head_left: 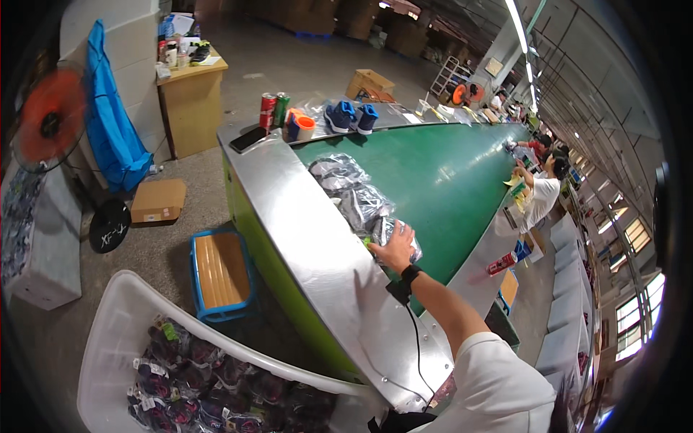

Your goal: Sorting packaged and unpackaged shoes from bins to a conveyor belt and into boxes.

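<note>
My right hand reaches across the metal edge of the conveyor table, a dark band with a cable round its wrist. Its thumb and fingers are curled over a shoe in a clear plastic bag, the nearest of a row. Behind it along the green belt lie more grey and dark bagged shoes, touching one another. The hand covers part of the nearest bag. My left hand is out of the picture.
A white bin full of dark bagged shoes stands below. A stool is beside the table. Cans, a phone, tape rolls and blue shoes sit on the far rim. Co-workers line the right side.
</note>
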`<state>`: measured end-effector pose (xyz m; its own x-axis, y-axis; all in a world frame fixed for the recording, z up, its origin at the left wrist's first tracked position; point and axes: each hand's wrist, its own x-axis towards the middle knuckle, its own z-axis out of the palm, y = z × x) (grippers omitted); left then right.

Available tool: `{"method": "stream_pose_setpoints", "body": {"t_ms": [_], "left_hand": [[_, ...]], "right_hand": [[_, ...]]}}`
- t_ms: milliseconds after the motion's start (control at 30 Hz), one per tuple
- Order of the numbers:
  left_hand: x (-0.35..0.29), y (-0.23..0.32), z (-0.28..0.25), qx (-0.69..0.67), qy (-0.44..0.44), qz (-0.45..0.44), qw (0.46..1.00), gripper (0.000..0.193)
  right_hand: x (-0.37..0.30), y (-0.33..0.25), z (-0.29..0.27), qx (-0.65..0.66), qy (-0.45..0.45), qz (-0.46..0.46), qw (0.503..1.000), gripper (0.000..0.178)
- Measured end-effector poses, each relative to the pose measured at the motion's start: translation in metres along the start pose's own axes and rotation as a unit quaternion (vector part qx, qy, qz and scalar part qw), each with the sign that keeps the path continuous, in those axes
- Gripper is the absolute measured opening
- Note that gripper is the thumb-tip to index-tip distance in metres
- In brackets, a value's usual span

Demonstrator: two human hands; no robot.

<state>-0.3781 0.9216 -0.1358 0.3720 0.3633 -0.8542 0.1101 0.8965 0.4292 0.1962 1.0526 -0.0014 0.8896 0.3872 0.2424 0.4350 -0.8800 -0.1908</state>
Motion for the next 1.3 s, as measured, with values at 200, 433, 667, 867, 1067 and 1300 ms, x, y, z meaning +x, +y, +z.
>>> {"method": "stream_pose_setpoints", "body": {"t_ms": [200,433,667,867,1067,1300], "left_hand": [[0.029,-0.004,0.006,0.037,0.089,-0.025,0.995,0.024],[-0.002,0.028,0.049,0.037,0.128,-0.047,0.99,0.027],[-0.007,-0.01,0.043,0.019,0.127,-0.02,0.991,0.029],[-0.022,-0.007,0.054,0.044,0.096,-0.024,0.994,0.034],[-0.034,-0.026,0.051,0.02,0.081,-0.009,0.997,0.035],[-0.048,-0.051,0.04,-0.013,0.088,0.005,0.996,0.033]], "right_hand": [[0.049,0.051,0.037,-0.003,-0.241,0.157,0.958,0.124],[0.064,0.138,0.026,0.311,-0.36,0.093,0.875,0.051],[0.053,0.176,0.061,0.335,-0.481,0.243,0.773,0.039],[0.033,0.156,0.065,0.404,-0.418,0.224,0.782,0.04],[0.044,0.179,0.069,0.544,-0.518,0.372,0.546,0.042],[-0.059,0.109,-0.018,0.719,-0.309,0.372,0.499,0.036]]}}
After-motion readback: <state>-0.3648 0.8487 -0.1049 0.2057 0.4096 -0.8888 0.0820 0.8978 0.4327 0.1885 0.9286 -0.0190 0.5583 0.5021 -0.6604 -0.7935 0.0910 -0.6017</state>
